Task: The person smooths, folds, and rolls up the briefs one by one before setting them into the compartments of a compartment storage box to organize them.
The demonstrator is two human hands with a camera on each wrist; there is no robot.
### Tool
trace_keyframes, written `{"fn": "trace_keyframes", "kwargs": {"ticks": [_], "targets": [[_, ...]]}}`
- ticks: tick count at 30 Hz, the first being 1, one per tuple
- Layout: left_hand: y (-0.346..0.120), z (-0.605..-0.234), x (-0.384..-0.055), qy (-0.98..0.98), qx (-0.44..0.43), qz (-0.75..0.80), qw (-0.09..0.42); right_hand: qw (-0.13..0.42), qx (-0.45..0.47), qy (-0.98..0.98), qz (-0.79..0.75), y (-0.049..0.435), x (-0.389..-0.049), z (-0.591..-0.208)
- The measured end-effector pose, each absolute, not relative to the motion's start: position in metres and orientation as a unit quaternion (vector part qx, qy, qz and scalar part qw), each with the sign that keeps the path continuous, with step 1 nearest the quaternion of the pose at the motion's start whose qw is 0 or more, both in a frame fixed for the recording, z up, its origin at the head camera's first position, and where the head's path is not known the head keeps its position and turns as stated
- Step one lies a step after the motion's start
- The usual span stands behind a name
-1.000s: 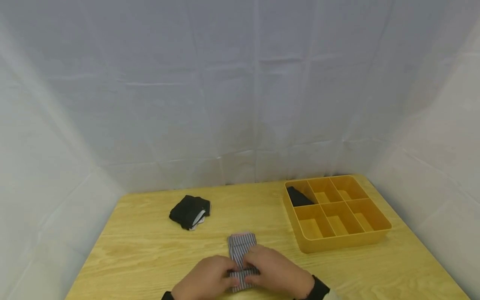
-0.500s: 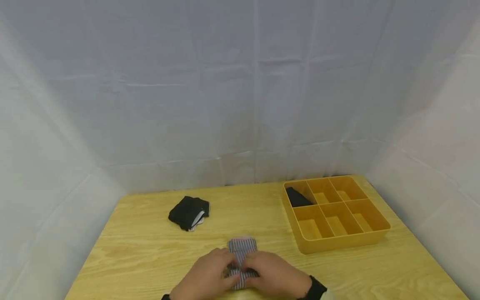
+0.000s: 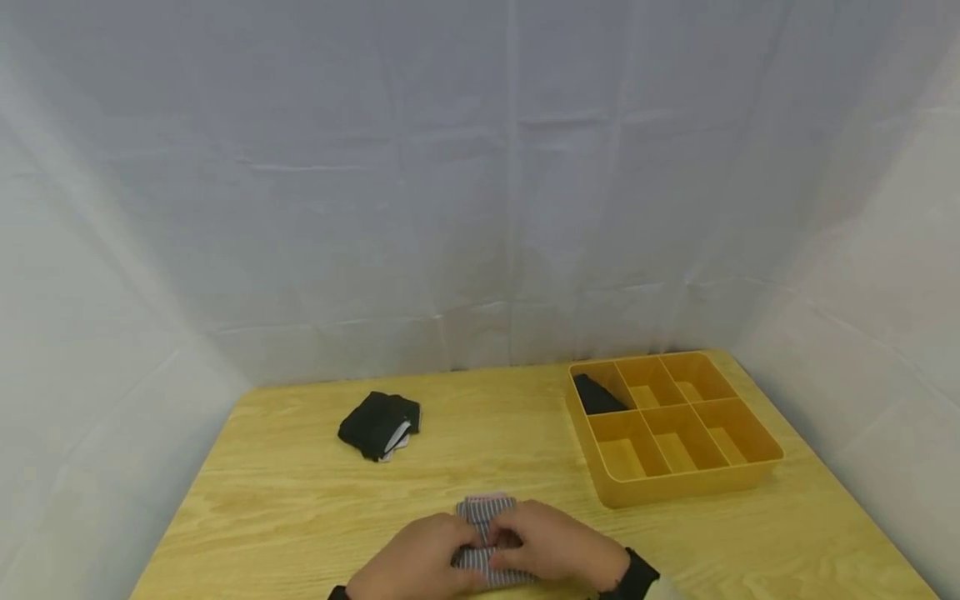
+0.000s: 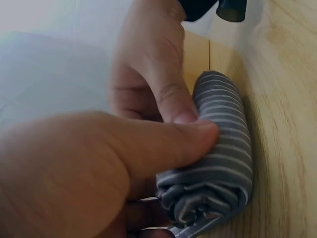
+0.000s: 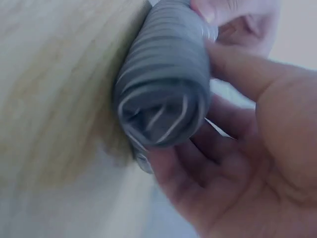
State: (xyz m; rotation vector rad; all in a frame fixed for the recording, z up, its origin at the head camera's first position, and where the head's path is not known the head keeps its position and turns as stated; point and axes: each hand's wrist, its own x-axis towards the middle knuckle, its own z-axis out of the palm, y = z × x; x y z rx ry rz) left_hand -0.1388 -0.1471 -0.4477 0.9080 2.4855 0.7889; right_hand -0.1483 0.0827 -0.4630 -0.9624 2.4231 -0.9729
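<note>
A grey-and-white striped cloth (image 3: 491, 510) lies near the front of the table, its near end wound into a thick roll and its far end flat with a pinkish edge. My left hand (image 3: 423, 554) grips the roll from the left, thumb on top and fingers behind, as the left wrist view shows the roll (image 4: 223, 144) close up. From the other side my right hand (image 3: 555, 542) holds it likewise. In the right wrist view the coiled end of the roll (image 5: 163, 114) faces the camera, with the fingers curled beneath it. Both thumbs are close together on the stripes.
A yellow box (image 3: 675, 482) with several compartments stands at the right. Its back left compartment holds a dark folded cloth (image 3: 597, 395). A black folded cloth with pale layers (image 3: 378, 425) lies at back left. White sheeting (image 3: 480, 208) encloses the table's back and sides.
The flat far end of the striped cloth has shortened and drawn nearer to me. Both hands keep hold of it at about the same place; the box and black cloth have not moved.
</note>
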Motion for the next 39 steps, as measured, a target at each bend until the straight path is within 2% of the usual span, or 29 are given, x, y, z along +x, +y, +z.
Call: {"fn": "trace_keyframes", "kwargs": {"ticks": [3, 5, 8, 11, 15, 18, 23, 27, 29, 34, 36, 39], "targets": [[-0.149, -0.454, -0.143, 0.88, 0.325, 0.292, 0.188, 0.085, -0.374, 0.893, -0.235, 0.079, -0.142, -0.455], [-0.15, -0.456, -0.145, 0.878, 0.321, 0.3, 0.189, 0.043, -0.396, 0.903, -0.159, 0.076, -0.136, -0.452], [-0.151, -0.454, -0.147, 0.883, 0.312, 0.297, 0.186, 0.009, -0.415, 0.907, -0.07, 0.071, -0.129, -0.454], [-0.151, -0.449, -0.146, 0.895, 0.294, 0.285, 0.176, 0.001, -0.408, 0.912, -0.036, 0.067, -0.127, -0.458], [-0.148, -0.44, -0.144, 0.92, 0.293, 0.225, 0.133, 0.035, -0.388, 0.914, -0.113, 0.069, -0.135, -0.459], [-0.144, -0.434, -0.142, 0.93, 0.306, 0.174, 0.107, 0.091, -0.375, 0.903, -0.188, 0.073, -0.146, -0.457], [-0.137, -0.436, -0.141, 0.929, 0.325, 0.151, 0.089, 0.19, -0.366, 0.875, -0.254, 0.081, -0.171, -0.463], [-0.14, -0.444, -0.145, 0.922, 0.326, 0.186, 0.093, 0.219, -0.35, 0.868, -0.274, 0.08, -0.174, -0.46], [-0.143, -0.446, -0.15, 0.914, 0.327, 0.216, 0.109, 0.178, -0.349, 0.884, -0.254, 0.077, -0.169, -0.455], [-0.149, -0.447, -0.173, 0.881, 0.324, 0.295, 0.18, 0.011, -0.369, 0.921, -0.12, 0.067, -0.148, -0.445], [-0.151, -0.446, -0.18, 0.87, 0.31, 0.322, 0.21, -0.017, -0.373, 0.925, -0.068, 0.064, -0.141, -0.446], [-0.153, -0.446, -0.185, 0.863, 0.292, 0.344, 0.225, -0.021, -0.367, 0.929, -0.039, 0.061, -0.138, -0.453]]}}
